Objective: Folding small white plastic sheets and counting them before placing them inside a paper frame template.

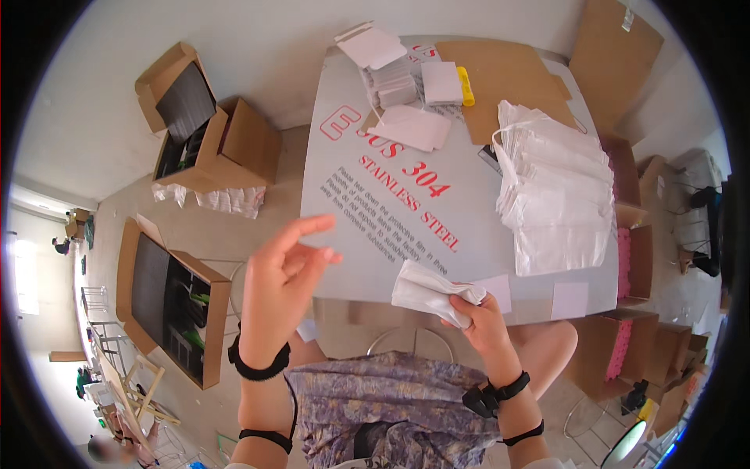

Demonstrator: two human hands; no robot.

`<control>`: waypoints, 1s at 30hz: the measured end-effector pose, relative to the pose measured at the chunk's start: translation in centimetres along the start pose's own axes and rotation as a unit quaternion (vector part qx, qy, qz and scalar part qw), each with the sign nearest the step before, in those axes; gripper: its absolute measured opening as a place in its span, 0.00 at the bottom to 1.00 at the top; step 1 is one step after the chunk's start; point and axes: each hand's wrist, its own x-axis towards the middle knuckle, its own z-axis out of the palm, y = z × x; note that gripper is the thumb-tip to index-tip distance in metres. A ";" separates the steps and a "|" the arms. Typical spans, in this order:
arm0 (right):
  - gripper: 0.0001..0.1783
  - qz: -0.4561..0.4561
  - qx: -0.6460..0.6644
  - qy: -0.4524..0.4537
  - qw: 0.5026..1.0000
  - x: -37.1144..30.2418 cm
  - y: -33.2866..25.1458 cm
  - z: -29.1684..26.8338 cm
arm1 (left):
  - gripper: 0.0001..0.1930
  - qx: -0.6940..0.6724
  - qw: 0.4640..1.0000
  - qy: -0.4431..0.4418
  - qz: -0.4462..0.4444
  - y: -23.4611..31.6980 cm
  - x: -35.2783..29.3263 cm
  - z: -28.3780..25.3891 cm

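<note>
My right hand (pixel 486 327) grips a folded white bag (pixel 426 291) over the table's near edge, fingers wrapped round one end of it. To its left, my left hand (pixel 283 273) is raised and holds nothing, its thumb and forefinger apart and the other fingers partly curled. A thick stack of similar white bags (pixel 553 195) lies spread on the right side of the table. Partly behind my right hand is a white card (pixel 495 292), and another white card (pixel 570 300) lies along the same edge.
The metal table (pixel 336 187) has printed film on it. At its far end are stacked white cards (pixel 391 82), a yellow object (pixel 466 86) and a cardboard sheet (pixel 500 70). Open cartons (pixel 211 313) stand on the floor at left, more cartons (pixel 637 262) at right.
</note>
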 end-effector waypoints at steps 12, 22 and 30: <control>0.11 -0.090 -0.056 0.090 0.990 4.1 -2.7 -4.9 | 0.20 -0.413 0.864 0.150 -0.245 -8.0 33.8 5.9; 0.12 -0.080 -0.226 0.105 0.965 7.3 -3.5 -4.3 | 0.15 -0.431 0.883 0.098 -0.157 -8.7 37.6 5.7; 0.19 -0.142 -0.229 0.130 0.954 8.4 -2.8 -5.0 | 0.14 -0.512 0.855 0.077 -0.022 -5.3 28.4 1.5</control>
